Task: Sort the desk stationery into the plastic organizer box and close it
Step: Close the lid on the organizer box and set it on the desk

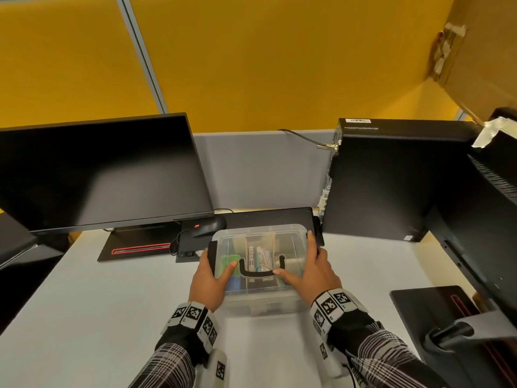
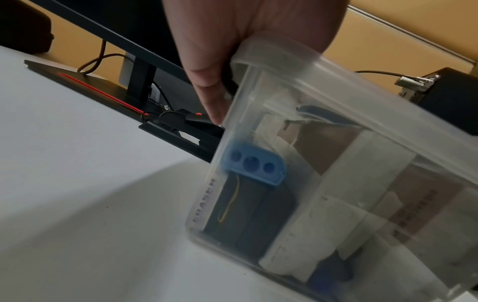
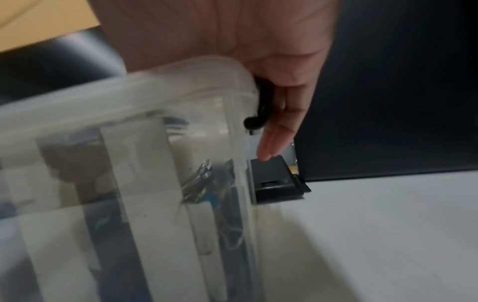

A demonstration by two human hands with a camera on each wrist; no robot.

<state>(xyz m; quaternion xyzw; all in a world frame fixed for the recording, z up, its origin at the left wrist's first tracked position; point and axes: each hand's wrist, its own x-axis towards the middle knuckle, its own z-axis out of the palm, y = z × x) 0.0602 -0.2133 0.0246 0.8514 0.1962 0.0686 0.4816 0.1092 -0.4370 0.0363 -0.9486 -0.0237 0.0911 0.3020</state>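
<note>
The clear plastic organizer box, lid on, is being steadied at the middle of the white desk. Its black side latches are being pressed by the left hand and the right hand, fingers straight. The box is probably light, stiff and slippery, so it is better taken at both sides.

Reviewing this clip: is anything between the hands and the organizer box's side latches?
Nothing visible. The left hand and right hand lie on the organizer box, fingers down over its black side latches.

The head view looks down on the organizer box, which both wrist views face closely from opposite sides.
</note>
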